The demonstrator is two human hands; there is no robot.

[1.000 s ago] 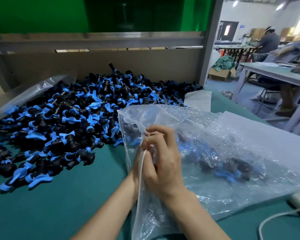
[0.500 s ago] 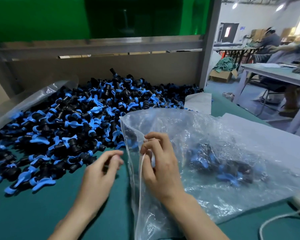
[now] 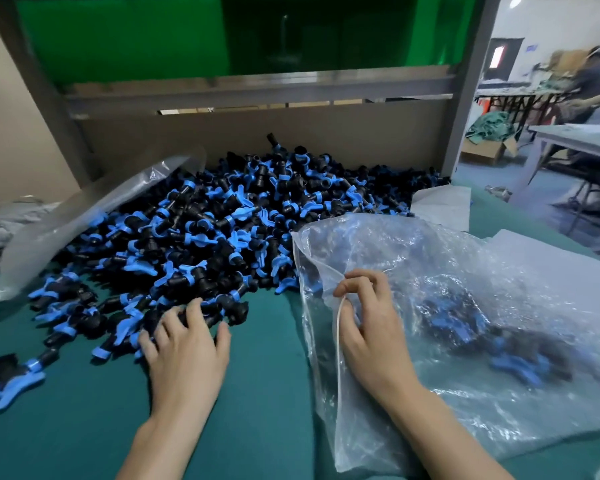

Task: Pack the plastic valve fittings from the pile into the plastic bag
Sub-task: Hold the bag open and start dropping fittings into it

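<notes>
Your right grip (image 3: 374, 334) is clenched on the plastic bag (image 3: 465, 289), pinching the film at the near rim of its mouth between thumb and curled fingers. The bag lies flat on the green surface (image 3: 264, 420) with its long axis running left to right. Its mouth faces left toward the pile and its body spreads away to your right. A small cluster of bagged fittings (image 3: 482, 330) sits well inside, right of your grip. The pile of valve fittings (image 3: 239, 230) fills the back left of the surface, black bodies and blue handles pointing every way with no common direction. Its near edge reaches your left grip (image 3: 187, 355), which is released: the fingers are spread flat over the front fittings, the thumb is out on the surface, and nothing is closed in it. One stray fitting (image 3: 11, 379) lies apart at the far left, its blue handle turned toward you. A cardboard wall (image 3: 291, 136) hems the pile at the back, a second clear bag (image 3: 84, 220) leans over its left flank, and a grey post (image 3: 465, 109) stands at the back right corner. A white sheet (image 3: 444, 206) lies just behind the bag's mouth. The open room is the bare strip of surface between your two grips and in front of the pile, leading straight to the bag's mouth.
</notes>
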